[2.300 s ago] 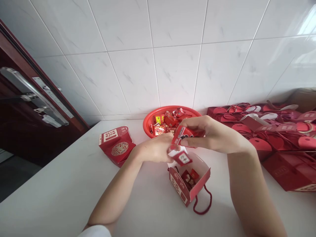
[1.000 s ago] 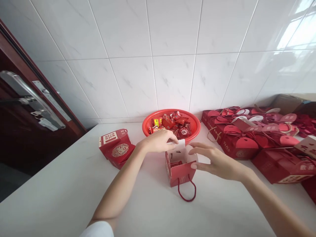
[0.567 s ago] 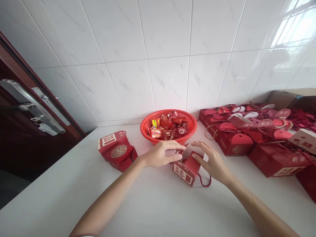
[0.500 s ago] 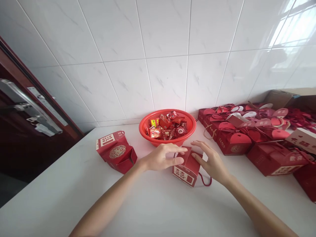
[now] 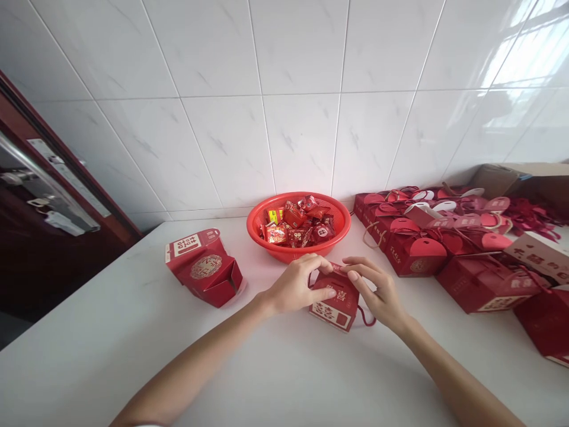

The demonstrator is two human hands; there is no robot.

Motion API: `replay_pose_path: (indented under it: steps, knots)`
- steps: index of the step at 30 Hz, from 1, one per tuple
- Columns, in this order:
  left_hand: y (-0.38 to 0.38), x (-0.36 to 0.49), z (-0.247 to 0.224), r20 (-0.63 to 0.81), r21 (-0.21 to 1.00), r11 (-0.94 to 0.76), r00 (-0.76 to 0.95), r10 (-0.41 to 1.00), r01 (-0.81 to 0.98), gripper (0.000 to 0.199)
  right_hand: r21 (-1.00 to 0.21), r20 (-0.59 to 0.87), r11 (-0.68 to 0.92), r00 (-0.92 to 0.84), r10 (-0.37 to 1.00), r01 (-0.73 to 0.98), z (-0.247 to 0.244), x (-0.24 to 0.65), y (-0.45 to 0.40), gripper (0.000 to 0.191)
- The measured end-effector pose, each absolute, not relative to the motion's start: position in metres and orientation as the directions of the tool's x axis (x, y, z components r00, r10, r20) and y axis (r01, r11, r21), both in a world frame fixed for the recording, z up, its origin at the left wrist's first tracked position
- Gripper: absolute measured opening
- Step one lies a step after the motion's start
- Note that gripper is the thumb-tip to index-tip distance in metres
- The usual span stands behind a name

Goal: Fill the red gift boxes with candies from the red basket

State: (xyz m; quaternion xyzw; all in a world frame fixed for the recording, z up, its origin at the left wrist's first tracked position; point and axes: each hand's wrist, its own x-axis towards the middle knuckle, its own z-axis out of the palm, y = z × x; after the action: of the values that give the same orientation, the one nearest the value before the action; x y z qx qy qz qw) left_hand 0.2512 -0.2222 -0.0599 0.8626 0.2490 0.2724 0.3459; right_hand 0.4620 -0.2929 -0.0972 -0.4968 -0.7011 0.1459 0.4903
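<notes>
Between my hands a small red candy box (image 5: pixel 332 309) with gold and white print stands upright on the white table. My left hand (image 5: pixel 292 287) grips its top from the left, thumb on the front flap and fingers curled over behind. From the right, my right hand (image 5: pixel 381 293) pinches the top edge and right side. A dark red cord handle (image 5: pixel 367 319) loops out at the box's lower right. Just behind sits a red plastic basket (image 5: pixel 254 236) of wrapped candies (image 5: pixel 296 218).
Another red box (image 5: pixel 213 270), its end flaps apart, lies on the left. Several red boxes with cords (image 5: pixel 415 252) crowd the right side, with a cardboard carton (image 5: pixel 498 175) behind them. White tiles back the table; a dark door (image 5: pixel 40 237) stands at the left.
The box's front flap has come up, and the top panels now lean together under my fingers. My left fingers have curled from stretched out to gripping. The view has shifted slightly.
</notes>
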Motion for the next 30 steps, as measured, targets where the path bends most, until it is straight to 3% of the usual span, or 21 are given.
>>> replay_pose_path:
  steps: [4, 9, 12, 15, 20, 24, 27, 30]
  knots:
    - [-0.224, 0.251, -0.062, 0.298, 0.703, -0.658, 0.729, 0.617, 0.269, 0.035, -0.709, 0.523, 0.451, -0.025, 0.852, 0.542, -0.097, 0.462, -0.294, 0.04]
    - [-0.219, 0.249, -0.067, 0.14, 0.761, -0.58, 0.8, 0.583, 0.289, 0.038, -0.728, 0.491, 0.417, -0.012, 0.871, 0.544, -0.092, 0.466, -0.293, 0.044]
    - [-0.216, 0.249, -0.069, 0.091, 0.792, -0.532, 0.804, 0.588, 0.299, 0.039, -0.752, 0.453, 0.326, 0.089, 0.887, 0.573, -0.089, 0.475, -0.289, 0.048]
    - [-0.217, 0.247, -0.068, 0.085, 0.77, -0.539, 0.782, 0.617, 0.342, 0.038, -0.778, 0.322, 0.179, 0.137, 0.937, 0.602, -0.089, 0.488, -0.286, 0.058]
    - [-0.223, 0.243, -0.06, 0.072, 0.692, -0.56, 0.729, 0.681, 0.455, 0.04, -0.822, 0.0, 0.008, -0.013, 1.0, 0.569, -0.087, 0.498, -0.286, 0.066]
    - [-0.229, 0.242, -0.055, 0.059, 0.668, -0.55, 0.701, 0.71, 0.501, 0.038, -0.918, -0.091, 0.001, -0.212, 0.973, 0.396, -0.075, 0.5, -0.293, 0.059]
    - [-0.231, 0.242, -0.054, 0.067, 0.667, -0.531, 0.668, 0.741, 0.522, 0.038, -0.985, -0.02, 0.029, -0.273, 0.962, 0.173, -0.067, 0.502, -0.298, 0.05]
    - [-0.233, 0.242, -0.055, 0.099, 0.671, -0.534, 0.652, 0.752, 0.514, 0.036, -0.994, 0.099, 0.086, -0.213, 0.972, -0.072, -0.063, 0.503, -0.301, 0.043]
